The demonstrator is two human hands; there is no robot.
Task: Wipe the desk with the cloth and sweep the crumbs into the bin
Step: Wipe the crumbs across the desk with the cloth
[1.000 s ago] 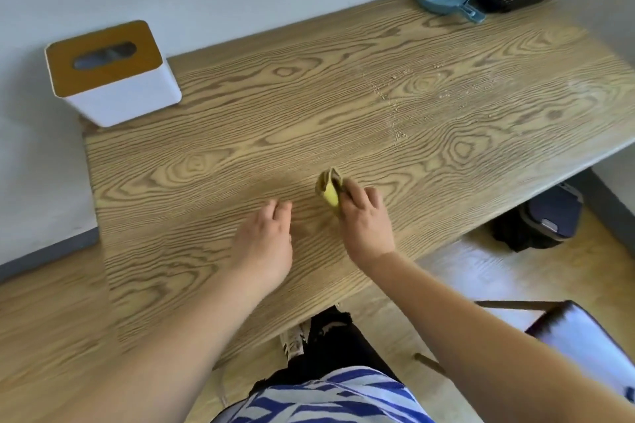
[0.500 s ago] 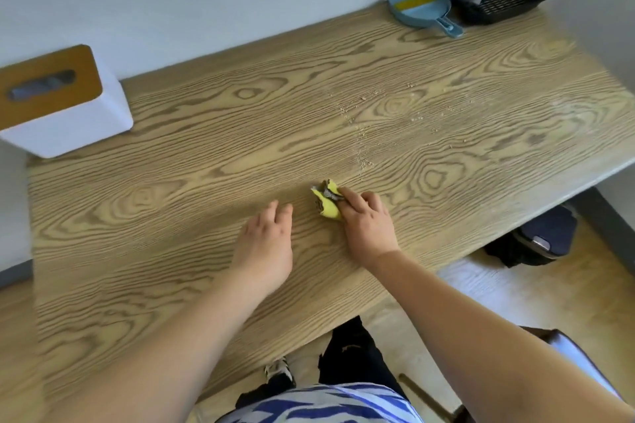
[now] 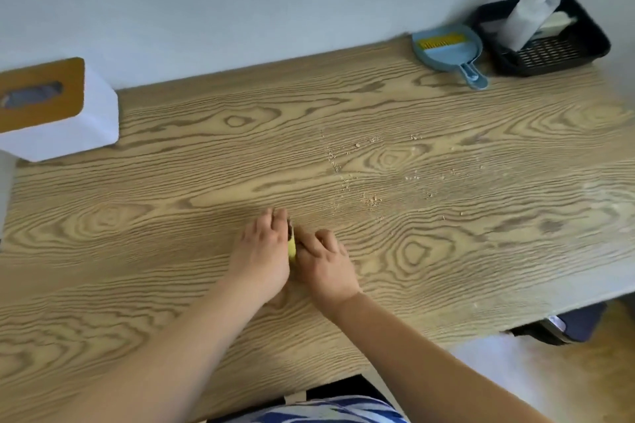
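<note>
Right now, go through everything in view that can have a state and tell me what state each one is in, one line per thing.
yellow cloth: bunched small, squeezed between both hands on the desk.
left hand: against the cloth, fingers fairly straight.
right hand: fingers curled onto the cloth.
crumbs: scattered, not yet swept.
desk: crumbs lie right of centre.
dustpan: lying unused at the back edge.
black basket: holds pale items.
tissue box: slot on top.
</note>
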